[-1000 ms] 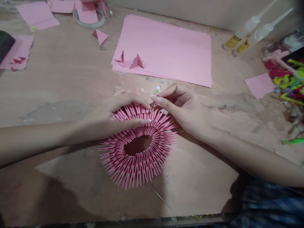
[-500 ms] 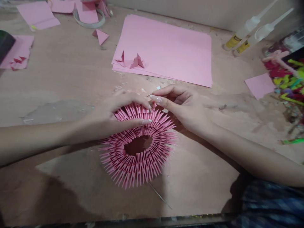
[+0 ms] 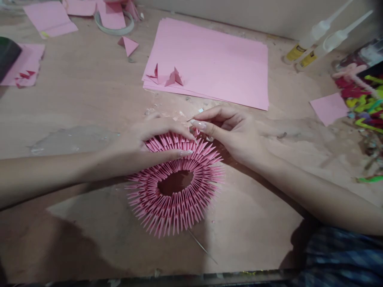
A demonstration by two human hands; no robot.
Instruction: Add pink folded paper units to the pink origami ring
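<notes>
Your left hand (image 3: 143, 132) pinches spiky pink folded-paper ring (image 3: 180, 205) toward twelve o'clock, likely steadying it on brown tabletop (image 3: 254, 219). Your right hand (image 3: 233, 133), at ring's one o'clock, draws fingertips close; can't tell if gripping anything.

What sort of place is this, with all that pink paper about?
Probably a papercraft worktable: on it are a ring of folded pink paper, a stack of pink sheets and, towards the back, two yellow-labelled bottles.

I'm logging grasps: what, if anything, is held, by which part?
Left hand holds the pink paper ring by its far side; whether the right hand holds anything cannot be told.
</notes>
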